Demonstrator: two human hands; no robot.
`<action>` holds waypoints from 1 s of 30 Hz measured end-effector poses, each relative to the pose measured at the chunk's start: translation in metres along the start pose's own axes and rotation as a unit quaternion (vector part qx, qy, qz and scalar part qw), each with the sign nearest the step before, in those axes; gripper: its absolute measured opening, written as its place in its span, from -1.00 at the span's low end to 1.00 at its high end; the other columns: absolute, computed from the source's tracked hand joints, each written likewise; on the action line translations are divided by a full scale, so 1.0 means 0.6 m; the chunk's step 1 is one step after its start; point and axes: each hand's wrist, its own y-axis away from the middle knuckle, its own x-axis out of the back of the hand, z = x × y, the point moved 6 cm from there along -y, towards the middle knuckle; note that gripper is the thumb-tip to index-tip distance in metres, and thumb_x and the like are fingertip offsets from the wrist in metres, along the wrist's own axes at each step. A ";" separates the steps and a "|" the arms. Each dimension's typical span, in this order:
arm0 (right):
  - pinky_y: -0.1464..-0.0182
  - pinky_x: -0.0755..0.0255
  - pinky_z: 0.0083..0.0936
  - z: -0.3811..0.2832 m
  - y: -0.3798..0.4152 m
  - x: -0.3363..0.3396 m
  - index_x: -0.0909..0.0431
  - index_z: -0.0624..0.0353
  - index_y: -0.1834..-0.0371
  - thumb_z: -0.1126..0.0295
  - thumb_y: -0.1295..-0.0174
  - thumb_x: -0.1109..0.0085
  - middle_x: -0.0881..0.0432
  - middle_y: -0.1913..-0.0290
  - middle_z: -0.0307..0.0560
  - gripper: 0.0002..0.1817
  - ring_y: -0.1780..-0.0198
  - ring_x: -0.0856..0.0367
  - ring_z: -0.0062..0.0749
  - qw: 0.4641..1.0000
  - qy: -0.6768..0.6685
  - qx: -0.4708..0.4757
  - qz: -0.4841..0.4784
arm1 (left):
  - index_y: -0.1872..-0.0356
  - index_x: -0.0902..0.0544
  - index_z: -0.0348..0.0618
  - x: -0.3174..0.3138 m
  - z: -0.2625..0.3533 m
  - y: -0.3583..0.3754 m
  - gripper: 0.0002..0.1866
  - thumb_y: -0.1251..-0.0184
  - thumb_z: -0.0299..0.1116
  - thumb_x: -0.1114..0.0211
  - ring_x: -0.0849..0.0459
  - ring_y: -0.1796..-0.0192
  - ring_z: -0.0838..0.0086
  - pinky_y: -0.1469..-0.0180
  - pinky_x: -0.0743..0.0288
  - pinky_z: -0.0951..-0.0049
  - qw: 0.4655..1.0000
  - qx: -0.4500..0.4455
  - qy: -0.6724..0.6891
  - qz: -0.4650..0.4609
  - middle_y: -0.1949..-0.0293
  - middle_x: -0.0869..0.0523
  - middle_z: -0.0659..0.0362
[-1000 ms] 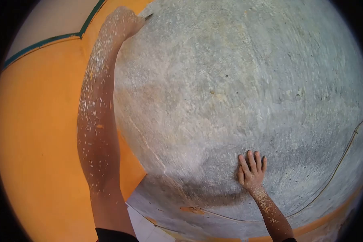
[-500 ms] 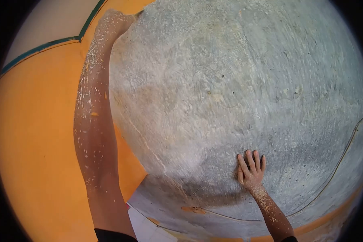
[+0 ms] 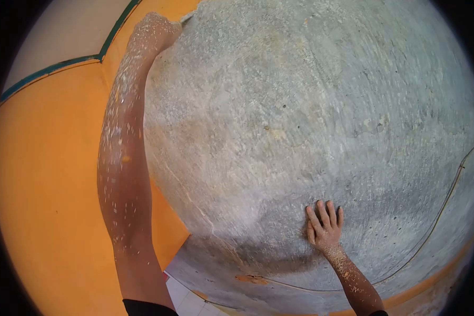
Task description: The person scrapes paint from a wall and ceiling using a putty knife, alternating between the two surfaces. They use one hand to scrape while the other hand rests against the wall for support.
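My left hand (image 3: 155, 30) is raised to the upper left edge of the bare grey wall (image 3: 279, 131), its fingers closed. A short sliver of a flat blade, apparently a scraper (image 3: 187, 17), sticks out of it against the wall where orange paint borders the grey. The handle is hidden inside the hand. Pale and orange flakes cover my left forearm. Lower right, my right hand (image 3: 325, 226) lies flat on the grey wall with fingers spread, holding nothing; dust and flakes cling to its wrist and forearm.
An orange painted wall (image 3: 47, 184) meets the grey one at the left, with a dark green trim (image 3: 52, 70) above. A thin cable (image 3: 436, 226) hangs along the lower right. Pale floor tiles (image 3: 187, 300) show at the bottom.
My left fist has turned slightly and more of the blade shows. My right hand stays flat on the wall; it and the wall sit slightly lower and further left in view.
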 end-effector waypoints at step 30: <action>-0.54 0.28 -0.04 0.007 -0.006 -0.002 -0.40 -0.25 -0.38 0.16 -0.33 -0.01 -0.23 -0.49 -0.18 -0.50 -0.54 -0.04 -0.20 1.000 0.008 0.009 -0.008 | 0.05 -0.69 -0.20 -0.001 0.072 -0.094 -0.62 -0.29 -0.15 -0.16 -0.67 -0.04 0.04 -0.11 -0.50 0.05 0.994 0.011 -0.017 -0.112 0.07 -0.72 -0.11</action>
